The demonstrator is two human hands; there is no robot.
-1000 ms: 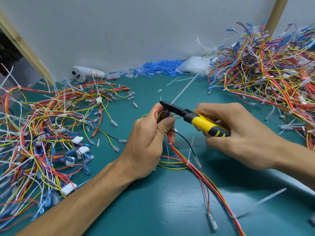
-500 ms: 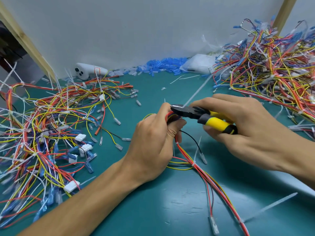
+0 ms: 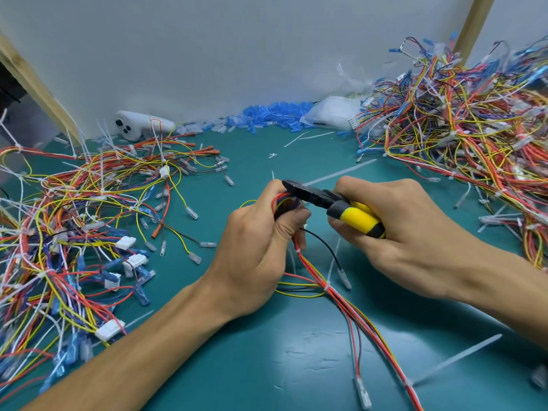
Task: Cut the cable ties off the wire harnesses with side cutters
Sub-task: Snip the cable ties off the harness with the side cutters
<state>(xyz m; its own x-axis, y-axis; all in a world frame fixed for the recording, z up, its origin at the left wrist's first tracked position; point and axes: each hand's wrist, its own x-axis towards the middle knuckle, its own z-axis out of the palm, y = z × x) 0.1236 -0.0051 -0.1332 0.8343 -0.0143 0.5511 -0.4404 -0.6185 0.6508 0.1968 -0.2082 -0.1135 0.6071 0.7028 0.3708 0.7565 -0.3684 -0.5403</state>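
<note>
I have the left grip (image 3: 255, 247) curled tight round a harness (image 3: 341, 304), with the thumb pressed across the looped red, yellow and dark wires at the top of the fist. The rest of the harness trails out from under that grip toward the lower right across the desk (image 3: 296, 366) and ends in clear-sleeved terminals. A white tie (image 3: 297, 250) cinches the wires just below the thumb. A second tie (image 3: 326, 287) sits farther down, where a yellow loop branches off.

The right grip (image 3: 409, 232) is wrapped round the yellow-and-grey handles of the cutters (image 3: 335, 204), fingers curled about them. The black head points left and its tip lies against the wire loop at the top of the left grip. I cannot tell whether the jaws are parted, or whether a tie lies between them.

The left pile (image 3: 74, 232) of harnesses spreads flat, with white connectors in it. The right pile (image 3: 474, 143) heaps higher, up against the wall (image 3: 237, 54). One loose tie (image 3: 338, 173) lies just behind the cutters, and a cut tie (image 3: 456, 358) lies at lower right. Blue sleeves (image 3: 267, 115) line the foot of the wall, with a white bag (image 3: 332, 115) beside them. A white controller (image 3: 142, 129) lies at back left.
</note>
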